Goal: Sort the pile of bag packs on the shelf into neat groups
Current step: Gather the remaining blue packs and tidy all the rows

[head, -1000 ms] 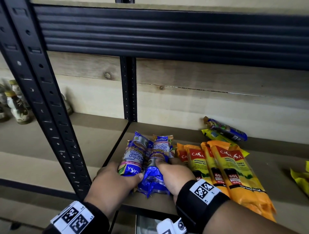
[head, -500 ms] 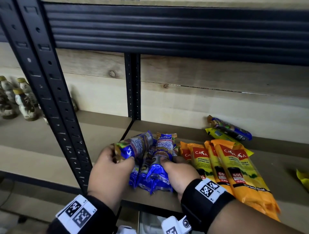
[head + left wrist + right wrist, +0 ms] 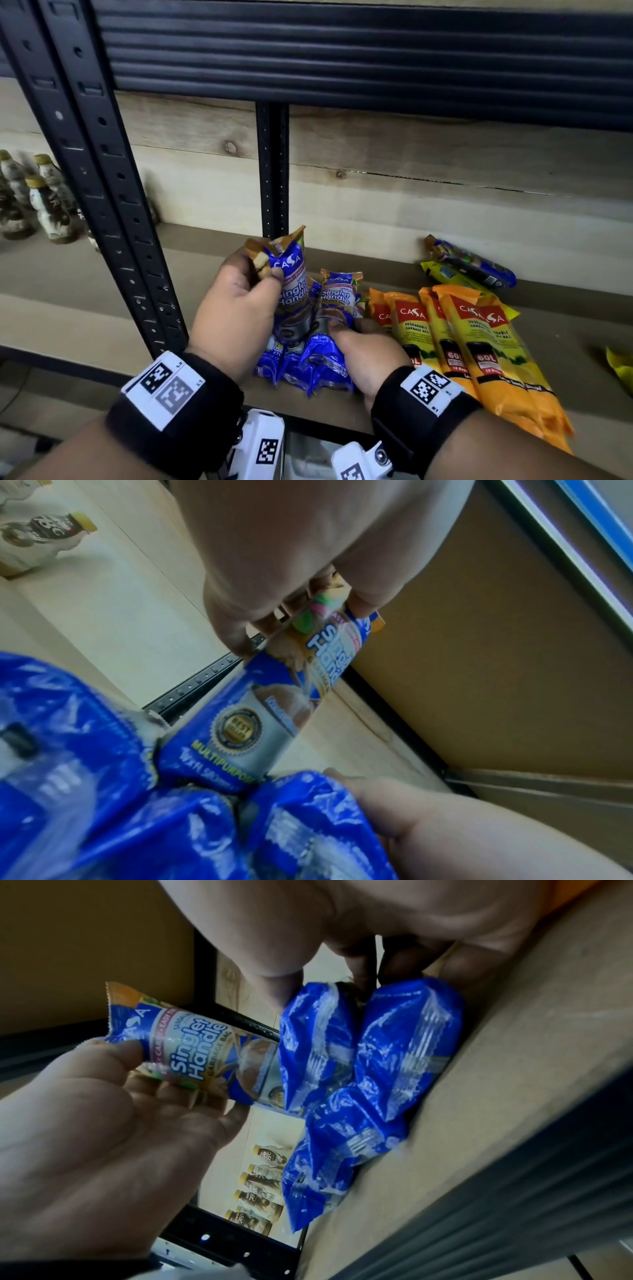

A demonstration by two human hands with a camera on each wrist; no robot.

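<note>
Left hand [image 3: 236, 308] pinches blue pack [image 3: 293, 294] by top seam; seems light, soft, slippery. Right hand [image 3: 366, 356] grips other packs [image 3: 337, 296].

The person is wearing a broad black right wristband [image 3: 404, 442], carrying a white tag [image 3: 428, 387] printed with a black square code and the small letters R1. Left of the right wristband, a matching black left wristband [image 3: 209, 428] is bearing a white label [image 3: 164, 383] with two square codes, one black, one grey. Below the right wristband a white camera housing [image 3: 363, 459] is showing a round metal lens and another code. Lower left of the right wristband, a second white housing [image 3: 260, 442] is showing its own code. The left grip [image 3: 236, 308] and right grip [image 3: 370, 353] are going bare, as are both forearms.
</note>
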